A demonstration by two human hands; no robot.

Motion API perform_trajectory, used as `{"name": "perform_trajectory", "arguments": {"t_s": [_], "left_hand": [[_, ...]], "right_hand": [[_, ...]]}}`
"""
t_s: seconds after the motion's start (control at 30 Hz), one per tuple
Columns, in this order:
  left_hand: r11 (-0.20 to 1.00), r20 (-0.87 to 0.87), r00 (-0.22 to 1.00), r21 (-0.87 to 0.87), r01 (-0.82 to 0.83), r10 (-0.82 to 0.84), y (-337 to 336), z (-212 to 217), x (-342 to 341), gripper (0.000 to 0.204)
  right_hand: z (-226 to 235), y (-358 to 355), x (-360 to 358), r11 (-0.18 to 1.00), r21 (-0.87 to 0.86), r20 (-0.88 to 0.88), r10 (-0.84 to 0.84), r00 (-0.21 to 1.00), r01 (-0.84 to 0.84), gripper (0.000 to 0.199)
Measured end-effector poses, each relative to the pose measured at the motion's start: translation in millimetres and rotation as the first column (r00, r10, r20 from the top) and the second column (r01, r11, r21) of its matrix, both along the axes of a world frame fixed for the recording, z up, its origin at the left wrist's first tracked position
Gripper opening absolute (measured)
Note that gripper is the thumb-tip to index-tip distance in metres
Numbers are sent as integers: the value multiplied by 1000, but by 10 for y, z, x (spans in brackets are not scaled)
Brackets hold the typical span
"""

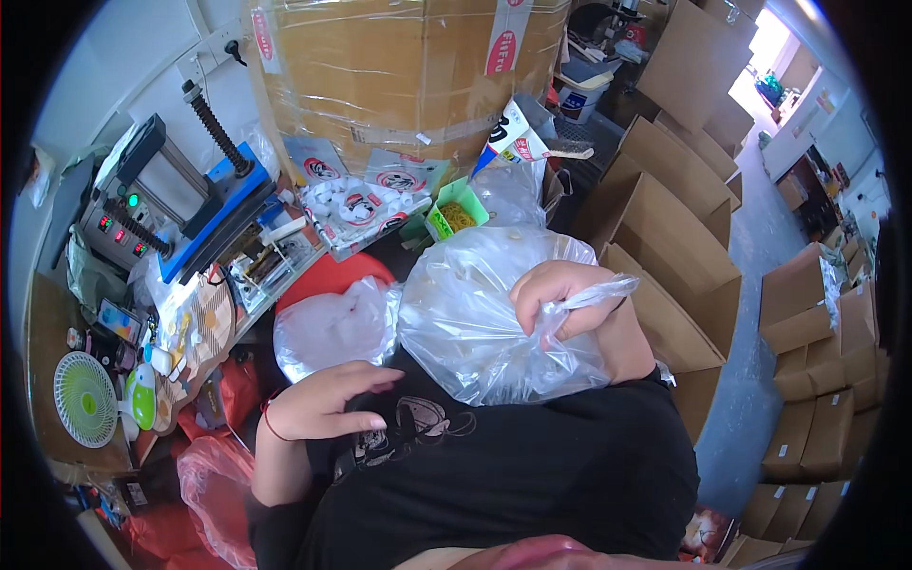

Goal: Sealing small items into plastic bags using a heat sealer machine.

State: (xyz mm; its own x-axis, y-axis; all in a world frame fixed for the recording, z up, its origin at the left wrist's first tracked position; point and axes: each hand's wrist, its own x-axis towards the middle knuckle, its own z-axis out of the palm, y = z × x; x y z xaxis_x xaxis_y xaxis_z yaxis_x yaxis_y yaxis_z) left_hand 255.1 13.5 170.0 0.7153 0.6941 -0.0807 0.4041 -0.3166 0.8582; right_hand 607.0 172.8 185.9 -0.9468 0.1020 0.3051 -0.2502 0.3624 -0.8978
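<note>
A large clear plastic bag (465, 313) bulges in front of my body, its contents too blurred by the film to make out. My right hand (567, 296) is closed round the gathered, twisted neck of this bag, and the loose end sticks out past the fist to the right. My left hand (332, 401) hovers before my black shirt, holding nothing, with thumb and fingers apart. Just beyond it, a smaller clear bag with pale contents (337, 325) rests against a red basin (334, 274). A green box (440, 220) of thin yellowish pieces, perhaps rubber bands, stands behind the large bag.
A blue-framed press machine (214, 204) and a small white-and-green fan (87, 399) occupy the left bench. A big taped carton (380, 85) stands at the back. Open cardboard boxes (679, 252) line the right side. A red plastic bag (217, 489) hangs at lower left.
</note>
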Motion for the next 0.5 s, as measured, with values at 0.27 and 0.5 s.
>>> {"name": "perform_trajectory", "arguments": {"t_s": [0.27,0.5], "left_hand": [[947,84,944,-46,-318,320,-428,-251,-470,56],[922,51,921,-17,-386,387,-493,-397,-523,55]], "right_hand": [[66,55,-244,999,44,111,0,994,-5,27],[311,-7,-211,880,130,-115,-445,888,457,31]]}}
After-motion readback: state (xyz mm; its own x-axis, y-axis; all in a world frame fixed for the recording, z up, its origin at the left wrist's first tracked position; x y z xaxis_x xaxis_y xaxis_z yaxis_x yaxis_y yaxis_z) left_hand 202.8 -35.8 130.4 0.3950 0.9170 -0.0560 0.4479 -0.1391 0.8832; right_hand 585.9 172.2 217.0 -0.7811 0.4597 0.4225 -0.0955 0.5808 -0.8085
